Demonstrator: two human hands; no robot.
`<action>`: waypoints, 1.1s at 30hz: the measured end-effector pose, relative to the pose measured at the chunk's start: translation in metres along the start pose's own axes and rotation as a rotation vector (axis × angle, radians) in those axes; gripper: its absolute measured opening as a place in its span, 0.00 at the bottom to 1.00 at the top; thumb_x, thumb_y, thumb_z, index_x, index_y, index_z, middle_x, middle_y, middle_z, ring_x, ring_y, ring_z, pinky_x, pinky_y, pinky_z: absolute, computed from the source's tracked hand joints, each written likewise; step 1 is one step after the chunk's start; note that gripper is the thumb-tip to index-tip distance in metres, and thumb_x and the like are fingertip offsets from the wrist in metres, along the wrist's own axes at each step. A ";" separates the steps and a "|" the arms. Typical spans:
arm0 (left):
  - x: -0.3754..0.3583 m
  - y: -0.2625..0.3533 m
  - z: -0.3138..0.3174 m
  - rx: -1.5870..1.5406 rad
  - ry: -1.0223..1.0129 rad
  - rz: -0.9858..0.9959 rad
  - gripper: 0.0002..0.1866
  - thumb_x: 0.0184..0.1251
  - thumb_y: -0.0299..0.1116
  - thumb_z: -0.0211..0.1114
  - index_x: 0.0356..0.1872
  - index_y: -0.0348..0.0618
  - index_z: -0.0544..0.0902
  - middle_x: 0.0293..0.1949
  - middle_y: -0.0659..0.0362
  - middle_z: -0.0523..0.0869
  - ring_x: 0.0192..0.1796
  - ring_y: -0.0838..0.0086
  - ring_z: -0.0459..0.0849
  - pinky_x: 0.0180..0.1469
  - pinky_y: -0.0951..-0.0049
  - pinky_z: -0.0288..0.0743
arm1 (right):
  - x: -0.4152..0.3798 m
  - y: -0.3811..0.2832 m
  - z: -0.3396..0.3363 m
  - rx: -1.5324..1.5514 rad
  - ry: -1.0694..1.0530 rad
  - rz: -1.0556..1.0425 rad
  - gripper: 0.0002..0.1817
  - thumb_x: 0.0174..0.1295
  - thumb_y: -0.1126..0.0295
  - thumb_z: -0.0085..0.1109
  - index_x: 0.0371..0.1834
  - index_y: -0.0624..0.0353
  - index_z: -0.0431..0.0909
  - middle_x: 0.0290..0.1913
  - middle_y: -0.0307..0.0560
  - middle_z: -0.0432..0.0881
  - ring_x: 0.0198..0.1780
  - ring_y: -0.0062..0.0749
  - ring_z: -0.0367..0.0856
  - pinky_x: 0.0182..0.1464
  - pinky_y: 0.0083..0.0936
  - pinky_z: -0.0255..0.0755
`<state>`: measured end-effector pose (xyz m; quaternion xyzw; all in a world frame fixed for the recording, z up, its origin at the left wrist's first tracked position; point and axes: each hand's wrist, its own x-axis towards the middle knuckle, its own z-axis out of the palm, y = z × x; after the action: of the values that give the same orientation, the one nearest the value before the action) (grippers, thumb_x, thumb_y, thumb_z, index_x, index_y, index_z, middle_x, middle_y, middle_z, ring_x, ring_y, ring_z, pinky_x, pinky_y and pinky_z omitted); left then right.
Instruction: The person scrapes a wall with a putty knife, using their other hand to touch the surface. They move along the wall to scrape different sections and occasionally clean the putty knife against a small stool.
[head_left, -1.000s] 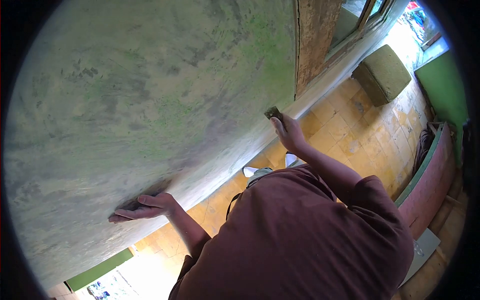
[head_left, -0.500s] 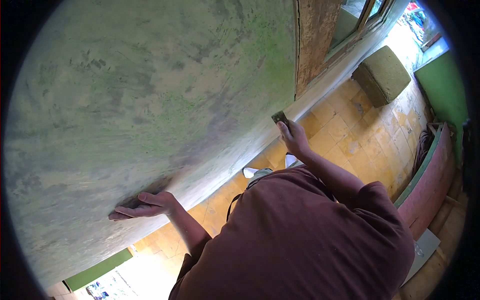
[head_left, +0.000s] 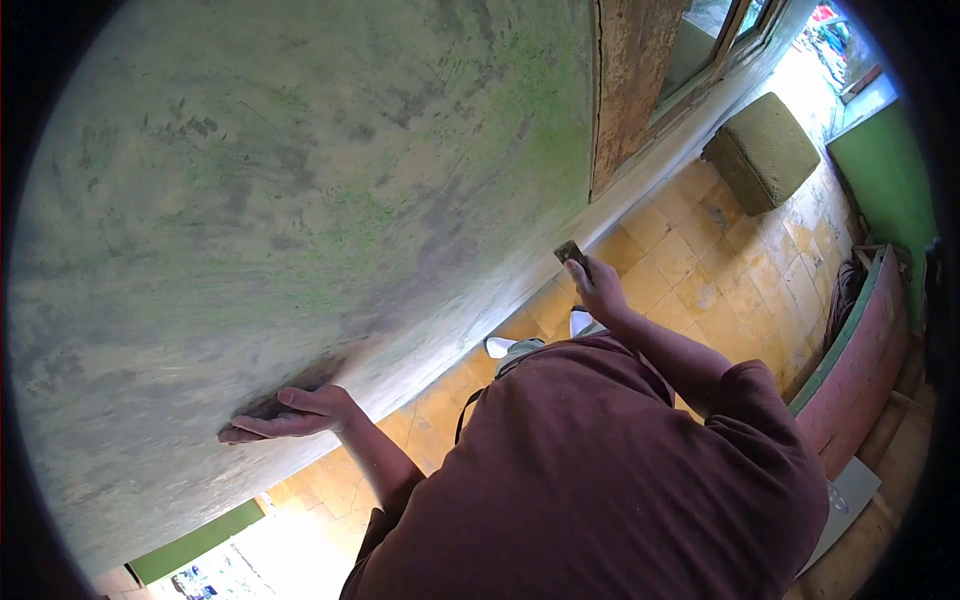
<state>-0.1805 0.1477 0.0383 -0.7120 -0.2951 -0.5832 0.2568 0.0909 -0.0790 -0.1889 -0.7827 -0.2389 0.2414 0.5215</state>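
Note:
A worn wall (head_left: 300,200) with patchy grey and green paint fills the left and upper part of the view. My left hand (head_left: 290,413) rests against its lower part, fingers stretched out and thumb apart, with nothing visible in it. To the right, my right hand (head_left: 600,290) is closed around a small dark block (head_left: 570,254), whose end sticks out beyond my fingers. The block is close to the wall's right lower edge; whether it touches the surface I cannot tell.
A wooden frame (head_left: 640,80) with window panes adjoins the wall. An olive cushioned stool (head_left: 765,153) stands on the yellow tiled floor (head_left: 690,235). At the right lies a long pink and green piece of furniture (head_left: 855,370), with a pale flat board (head_left: 848,510) below it.
My right hand has moved slightly down and to the right with the dark block. My left hand has stayed in nearly the same place on the wall.

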 end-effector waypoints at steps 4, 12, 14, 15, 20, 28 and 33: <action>-0.001 0.001 0.000 -0.008 0.003 -0.014 0.30 0.75 0.39 0.46 0.73 0.36 0.54 0.76 0.44 0.42 0.78 0.53 0.37 0.75 0.48 0.37 | 0.020 -0.014 0.006 0.010 -0.016 0.010 0.24 0.69 0.52 0.51 0.30 0.67 0.75 0.20 0.56 0.74 0.23 0.42 0.76 0.29 0.38 0.67; 0.001 0.003 -0.001 0.016 0.000 0.005 0.30 0.75 0.40 0.46 0.73 0.37 0.54 0.76 0.44 0.42 0.78 0.53 0.38 0.75 0.48 0.38 | 0.002 0.008 0.004 0.039 -0.024 0.036 0.25 0.69 0.52 0.51 0.29 0.67 0.74 0.19 0.54 0.74 0.22 0.41 0.74 0.28 0.37 0.66; 0.001 0.001 0.000 0.013 0.002 0.008 0.30 0.75 0.40 0.46 0.73 0.37 0.54 0.76 0.44 0.43 0.78 0.53 0.38 0.75 0.48 0.37 | 0.001 0.012 0.008 0.008 -0.006 -0.037 0.25 0.69 0.52 0.52 0.29 0.67 0.74 0.18 0.53 0.73 0.21 0.40 0.73 0.27 0.36 0.66; 0.000 0.001 0.000 0.006 0.000 0.013 0.30 0.75 0.40 0.46 0.73 0.37 0.53 0.76 0.44 0.43 0.78 0.53 0.38 0.75 0.48 0.37 | 0.007 0.003 0.009 0.008 -0.007 -0.037 0.25 0.69 0.52 0.52 0.29 0.67 0.74 0.18 0.53 0.73 0.21 0.40 0.73 0.27 0.36 0.66; -0.002 0.001 0.002 -0.015 0.029 -0.024 0.31 0.74 0.41 0.48 0.72 0.36 0.55 0.76 0.44 0.45 0.78 0.54 0.38 0.75 0.47 0.36 | 0.017 -0.031 0.002 0.112 -0.047 0.121 0.24 0.68 0.51 0.51 0.32 0.67 0.76 0.23 0.60 0.75 0.26 0.49 0.77 0.32 0.41 0.68; 0.001 0.005 0.001 -0.023 0.034 -0.007 0.30 0.74 0.41 0.48 0.72 0.37 0.57 0.75 0.45 0.46 0.78 0.54 0.39 0.75 0.46 0.35 | 0.022 -0.013 0.009 0.015 -0.035 -0.032 0.24 0.68 0.52 0.51 0.32 0.67 0.76 0.21 0.59 0.75 0.25 0.50 0.75 0.30 0.39 0.67; 0.000 0.002 0.002 -0.040 0.041 -0.014 0.30 0.74 0.41 0.48 0.72 0.37 0.57 0.75 0.45 0.46 0.78 0.54 0.39 0.75 0.46 0.35 | 0.015 -0.014 0.002 0.119 -0.034 0.090 0.24 0.68 0.51 0.51 0.32 0.67 0.76 0.22 0.61 0.75 0.26 0.52 0.76 0.31 0.40 0.67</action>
<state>-0.1778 0.1481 0.0381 -0.7028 -0.2829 -0.6052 0.2445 0.0994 -0.0633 -0.1780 -0.7560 -0.1977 0.2916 0.5517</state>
